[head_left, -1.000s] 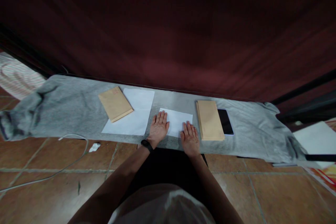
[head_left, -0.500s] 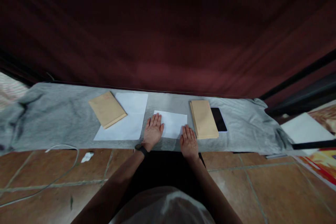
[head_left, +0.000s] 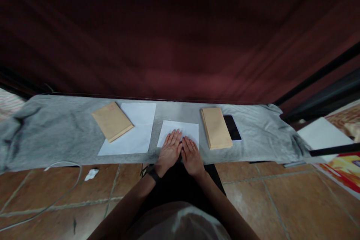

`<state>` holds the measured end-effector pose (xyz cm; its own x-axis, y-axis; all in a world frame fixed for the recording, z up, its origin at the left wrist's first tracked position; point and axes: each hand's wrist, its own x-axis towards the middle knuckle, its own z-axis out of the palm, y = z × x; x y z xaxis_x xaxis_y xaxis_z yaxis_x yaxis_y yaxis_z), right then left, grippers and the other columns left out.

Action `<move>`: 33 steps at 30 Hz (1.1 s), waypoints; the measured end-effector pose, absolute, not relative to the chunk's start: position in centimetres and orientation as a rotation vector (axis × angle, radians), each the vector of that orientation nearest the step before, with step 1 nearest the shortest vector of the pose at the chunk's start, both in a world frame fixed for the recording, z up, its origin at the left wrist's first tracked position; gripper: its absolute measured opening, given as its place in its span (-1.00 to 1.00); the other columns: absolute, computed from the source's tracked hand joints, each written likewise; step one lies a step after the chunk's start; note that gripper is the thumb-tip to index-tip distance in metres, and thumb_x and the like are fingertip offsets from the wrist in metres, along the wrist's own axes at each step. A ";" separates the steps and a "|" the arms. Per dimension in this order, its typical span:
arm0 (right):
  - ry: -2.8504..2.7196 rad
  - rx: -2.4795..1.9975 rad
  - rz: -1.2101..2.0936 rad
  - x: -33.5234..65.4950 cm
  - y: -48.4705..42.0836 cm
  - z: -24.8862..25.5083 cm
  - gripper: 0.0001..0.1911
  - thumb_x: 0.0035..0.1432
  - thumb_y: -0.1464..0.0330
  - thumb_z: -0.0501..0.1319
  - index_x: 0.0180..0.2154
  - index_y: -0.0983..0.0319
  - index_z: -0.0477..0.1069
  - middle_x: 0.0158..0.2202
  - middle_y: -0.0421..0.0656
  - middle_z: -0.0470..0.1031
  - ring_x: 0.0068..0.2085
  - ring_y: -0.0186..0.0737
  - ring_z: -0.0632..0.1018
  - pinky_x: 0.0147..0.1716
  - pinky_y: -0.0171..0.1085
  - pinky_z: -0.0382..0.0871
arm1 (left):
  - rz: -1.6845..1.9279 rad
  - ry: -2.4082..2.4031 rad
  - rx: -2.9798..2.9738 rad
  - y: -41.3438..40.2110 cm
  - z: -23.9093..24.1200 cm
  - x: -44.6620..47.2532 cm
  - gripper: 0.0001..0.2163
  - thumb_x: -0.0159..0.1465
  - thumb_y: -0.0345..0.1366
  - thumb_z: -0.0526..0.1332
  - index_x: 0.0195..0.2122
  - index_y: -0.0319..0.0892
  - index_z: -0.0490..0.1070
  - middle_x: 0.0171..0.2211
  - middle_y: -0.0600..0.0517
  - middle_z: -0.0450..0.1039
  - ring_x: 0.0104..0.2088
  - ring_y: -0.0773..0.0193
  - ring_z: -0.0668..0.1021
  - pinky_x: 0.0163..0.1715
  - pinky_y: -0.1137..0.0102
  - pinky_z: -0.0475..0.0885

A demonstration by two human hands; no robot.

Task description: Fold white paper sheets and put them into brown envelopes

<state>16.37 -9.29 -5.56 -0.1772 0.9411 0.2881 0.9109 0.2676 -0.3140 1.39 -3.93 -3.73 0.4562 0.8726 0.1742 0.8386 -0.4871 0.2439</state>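
Note:
A folded white sheet of paper (head_left: 186, 127) lies flat on the grey cloth in front of me. My left hand (head_left: 171, 149) rests on its near part, palm down with fingers stretched out. Close beside it, my right hand (head_left: 192, 154) also lies flat on the paper's near edge. Brown envelopes (head_left: 216, 129) form a small stack to the right. Over on the left, more brown envelopes (head_left: 111, 122) sit at an angle on top of larger white sheets (head_left: 140, 135).
A dark-screened phone (head_left: 233, 127) is partly under the right stack. Grey cloth (head_left: 64, 131) covers the narrow bench, with a dark red curtain (head_left: 174, 45) behind it. A white cable (head_left: 70, 189) and crumpled tissue (head_left: 91, 174) lie on the tiled floor.
Both hands have moved inward from the paper's sides and now lie close together on its near part. The view has shifted slightly.

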 end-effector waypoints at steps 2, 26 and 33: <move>-2.145 -1.669 0.106 16.1 -9.6 -5.7 -0.48 0.44 0.35 -0.04 0.36 0.32 0.17 0.36 0.00 0.26 0.39 -0.11 0.23 0.34 -0.04 0.17 | 0.401 1.531 2.566 -4.6 -3.9 1.2 -0.50 0.47 -0.23 -0.12 0.40 -0.26 0.12 0.41 -0.12 0.12 0.43 0.11 0.12 0.39 0.09 0.09; -2.068 -1.735 0.041 17.2 -10.7 -4.2 -0.33 0.32 0.32 0.11 0.39 0.35 0.08 0.39 0.06 0.20 0.38 0.05 0.24 0.35 0.08 0.11 | 1.077 1.498 1.018 -2.1 -1.8 -3.4 -0.32 0.02 -0.15 0.38 0.18 -0.29 0.37 -0.33 0.00 0.59 -0.33 0.16 0.61 -0.28 0.29 0.51; -1.856 -1.549 0.358 14.3 -7.9 1.2 -0.45 0.36 0.42 -0.04 0.34 0.27 0.21 0.31 -0.06 0.35 0.26 -0.16 0.43 0.25 -0.19 0.32 | 1.086 1.179 1.178 -3.1 5.1 -0.7 -0.45 0.29 0.04 0.18 0.24 -0.10 0.35 -0.02 -0.09 0.57 -0.02 0.08 0.60 -0.04 0.18 0.52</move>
<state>14.33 -7.93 1.18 -0.0567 0.9444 0.3239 0.7561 0.2525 -0.6038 -0.75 -3.09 5.09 0.0872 0.9924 -0.0870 -0.0050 0.0878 0.9961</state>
